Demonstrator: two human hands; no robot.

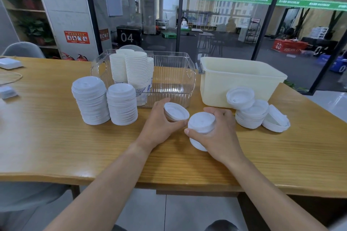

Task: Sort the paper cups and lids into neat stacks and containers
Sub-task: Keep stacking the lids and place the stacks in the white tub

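Left hand (159, 124): fingers curled round one round white plastic lid (176, 111), tilted.
Right hand (218, 133): fingers wrapped round a short lid stack (201, 124), ribbed rims.
Tall stacks (105, 102): two neat columns at 10 o'clock.
Loose lids (251, 112): heap at 2 o'clock.
Cups (131, 67): nested paper, inside the ridged clear bin (174, 73), 12 o'clock.
Tub (240, 80): cream plastic, 1 o'clock.
Table (75, 146): grained wood.

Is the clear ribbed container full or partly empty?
Partly empty: paper cup stacks fill the clear container's left side only; its right floor is bare.
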